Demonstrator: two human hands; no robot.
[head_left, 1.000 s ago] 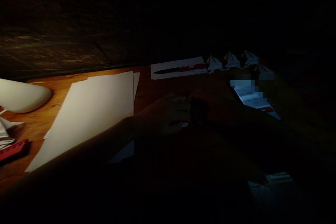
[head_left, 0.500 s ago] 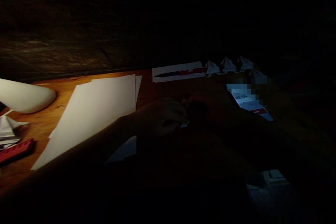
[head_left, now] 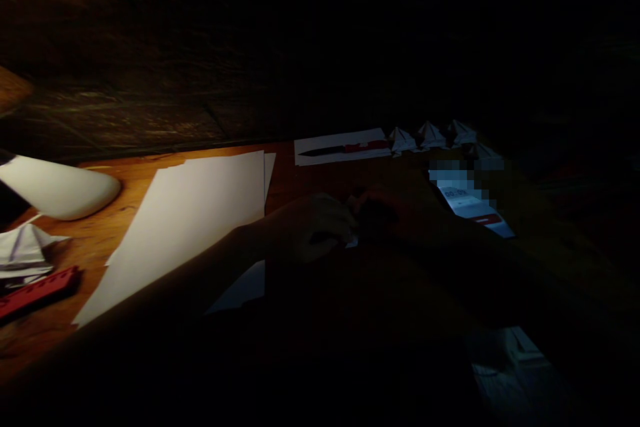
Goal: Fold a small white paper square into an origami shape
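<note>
Over the dark middle of the table, my left hand point(head_left: 317, 227) has its fingers curled and closed on a small piece of paper point(head_left: 353, 241), of which a pale edge shows. My right hand point(head_left: 387, 210) meets it from the right, deep in shadow, fingers bent in at the same spot; most of the paper is hidden between the hands. Under my left forearm lies a stack of white paper sheets point(head_left: 200, 213). Beyond the hands, a knife with a red handle point(head_left: 367, 145) and dark blade rests on a white paper strip point(head_left: 313, 145).
Several folded paper shapes point(head_left: 431, 136) stand in a row at the back right. A lit phone point(head_left: 467, 203) shows a timer. At left are a white lamp-like object point(head_left: 75, 190), a folded paper shape point(head_left: 25, 250) and a red ruler-like bar point(head_left: 37, 293). A dark wall point(head_left: 150, 113) runs behind.
The view has shifted slightly, so the table things sit a little lower, those at left also further right. Both hands stay together at the small paper, with hardly any movement.
</note>
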